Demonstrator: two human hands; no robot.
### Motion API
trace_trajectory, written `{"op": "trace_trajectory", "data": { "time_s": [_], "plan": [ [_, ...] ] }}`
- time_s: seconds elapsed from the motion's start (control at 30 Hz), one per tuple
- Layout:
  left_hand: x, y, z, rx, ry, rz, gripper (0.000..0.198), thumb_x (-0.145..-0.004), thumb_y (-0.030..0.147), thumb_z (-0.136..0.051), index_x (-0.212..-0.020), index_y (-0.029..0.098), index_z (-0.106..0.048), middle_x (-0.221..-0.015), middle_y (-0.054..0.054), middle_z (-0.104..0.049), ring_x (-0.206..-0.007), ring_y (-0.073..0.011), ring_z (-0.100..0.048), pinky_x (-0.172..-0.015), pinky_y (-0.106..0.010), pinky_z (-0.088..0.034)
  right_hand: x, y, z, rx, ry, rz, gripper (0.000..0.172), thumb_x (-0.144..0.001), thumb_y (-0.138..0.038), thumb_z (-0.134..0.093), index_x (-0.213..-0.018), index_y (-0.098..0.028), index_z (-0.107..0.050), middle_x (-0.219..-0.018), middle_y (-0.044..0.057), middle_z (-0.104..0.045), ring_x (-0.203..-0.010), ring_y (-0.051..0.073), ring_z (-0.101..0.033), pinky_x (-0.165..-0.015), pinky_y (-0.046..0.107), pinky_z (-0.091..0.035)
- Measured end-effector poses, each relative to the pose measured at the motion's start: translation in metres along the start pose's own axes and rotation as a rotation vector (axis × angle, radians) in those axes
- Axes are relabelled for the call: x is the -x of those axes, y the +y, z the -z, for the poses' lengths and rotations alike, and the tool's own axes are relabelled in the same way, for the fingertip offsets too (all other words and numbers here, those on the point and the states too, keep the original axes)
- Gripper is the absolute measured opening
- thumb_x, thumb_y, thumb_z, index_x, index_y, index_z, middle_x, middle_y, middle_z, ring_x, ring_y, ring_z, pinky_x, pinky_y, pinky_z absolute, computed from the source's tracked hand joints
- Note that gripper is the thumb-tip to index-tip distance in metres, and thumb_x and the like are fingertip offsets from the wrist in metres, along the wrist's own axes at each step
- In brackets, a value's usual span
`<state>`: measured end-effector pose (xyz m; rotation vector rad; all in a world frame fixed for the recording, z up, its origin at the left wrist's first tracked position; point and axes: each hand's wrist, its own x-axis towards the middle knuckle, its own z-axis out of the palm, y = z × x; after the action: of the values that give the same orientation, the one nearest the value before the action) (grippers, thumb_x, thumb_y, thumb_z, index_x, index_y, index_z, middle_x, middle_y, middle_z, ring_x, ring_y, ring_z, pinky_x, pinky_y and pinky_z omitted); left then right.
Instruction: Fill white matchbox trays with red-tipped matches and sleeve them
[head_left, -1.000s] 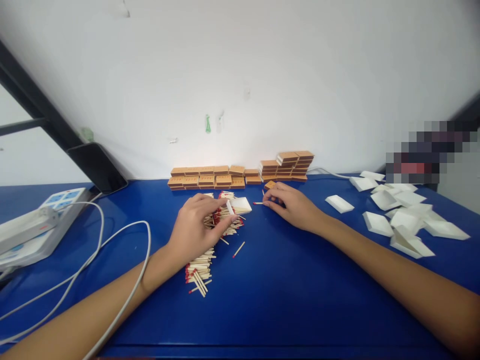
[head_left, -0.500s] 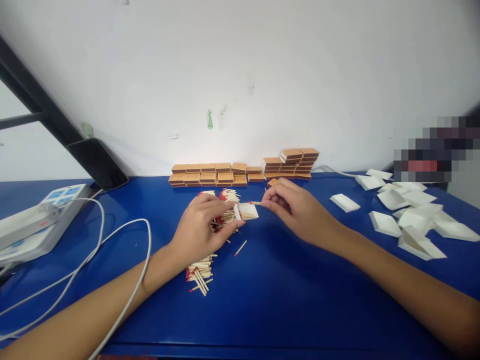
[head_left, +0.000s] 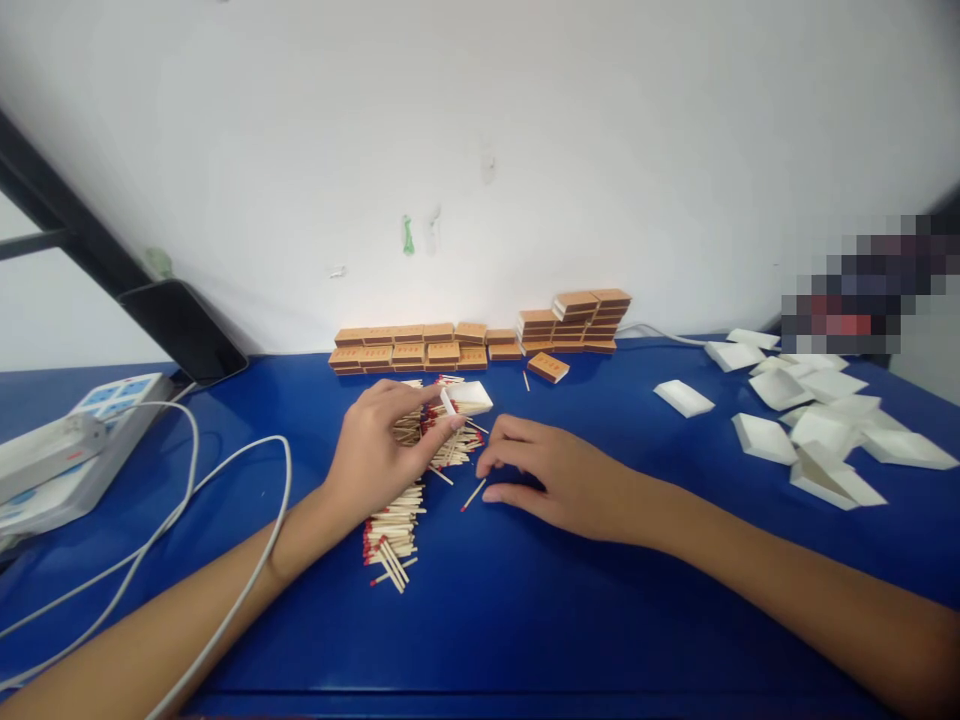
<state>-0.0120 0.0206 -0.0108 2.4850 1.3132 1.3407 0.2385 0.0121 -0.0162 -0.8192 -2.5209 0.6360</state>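
Note:
My left hand (head_left: 377, 438) pinches the end of a small white matchbox tray (head_left: 475, 393) between thumb and fingers. Matches show in the tray, which is held over a heap of red-tipped matches (head_left: 455, 450). My right hand (head_left: 559, 472) is low over the table, thumb and fingers apart, at the upper end of a single match (head_left: 471, 498). Its fingers do not appear closed on that match. More matches (head_left: 395, 525) lie in a pile just below my left hand, partly hidden by it.
Orange-brown matchboxes (head_left: 409, 352) stand in stacks along the wall, with one loose matchbox (head_left: 549, 367) and a match (head_left: 526, 381) before them. Empty white trays (head_left: 829, 430) are heaped at right. A power strip (head_left: 112, 440), white cable (head_left: 289, 480) and black phone-like slab (head_left: 184, 328) occupy the left.
My right hand has moved down and left, from the tray with a match in its fingers to the loose match on the table. The left hand has shifted the tray slightly up and left.

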Motion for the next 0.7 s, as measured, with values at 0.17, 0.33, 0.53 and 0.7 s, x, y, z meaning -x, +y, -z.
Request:
{"op": "trace_trajectory", "data": {
  "time_s": [0.17,0.33,0.53,0.7],
  "plan": [
    [-0.001,0.002,0.000,-0.008,-0.001,-0.009,0.032,-0.092,0.042,-0.079,-0.113,0.019,-0.080,-0.098,-0.008,-0.079,-0.090,-0.0245,-0.070,-0.082,-0.040,-0.056,-0.001,-0.002,-0.005,0.039,-0.065,-0.053,0.017,-0.106,-0.026,-0.056,-0.093,-0.020,-0.066,-0.101,0.004,-0.064,-0.089,0.017,-0.061,-0.080,0.031,-0.048],
    [-0.001,0.003,0.002,-0.020,0.043,-0.012,0.031,-0.092,0.043,-0.078,-0.112,0.020,-0.080,-0.097,-0.007,-0.080,-0.089,-0.0247,-0.070,-0.081,-0.041,-0.056,-0.010,0.027,0.008,0.148,0.258,-0.276,0.014,-0.102,-0.027,-0.057,-0.094,-0.022,-0.067,-0.094,0.002,-0.066,-0.081,0.017,-0.061,-0.075,0.030,-0.046],
    [-0.001,0.004,0.002,-0.028,0.111,-0.022,0.028,-0.093,0.042,-0.078,-0.110,0.020,-0.079,-0.097,-0.006,-0.080,-0.086,-0.0235,-0.070,-0.079,-0.040,-0.056,-0.033,0.080,0.022,0.321,0.514,-0.603,0.019,-0.094,-0.028,-0.059,-0.077,-0.021,-0.064,-0.085,0.006,-0.070,-0.079,0.022,-0.062,-0.071,0.034,-0.043],
    [0.000,0.004,0.001,-0.013,0.096,-0.032,0.030,-0.092,0.044,-0.078,-0.110,0.019,-0.079,-0.094,-0.007,-0.079,-0.086,-0.0239,-0.069,-0.078,-0.041,-0.057,-0.034,0.086,0.016,0.358,0.502,-0.585,0.019,-0.092,-0.030,-0.061,-0.074,-0.022,-0.062,-0.086,0.006,-0.069,-0.080,0.022,-0.062,-0.070,0.034,-0.042]
  ]
}}
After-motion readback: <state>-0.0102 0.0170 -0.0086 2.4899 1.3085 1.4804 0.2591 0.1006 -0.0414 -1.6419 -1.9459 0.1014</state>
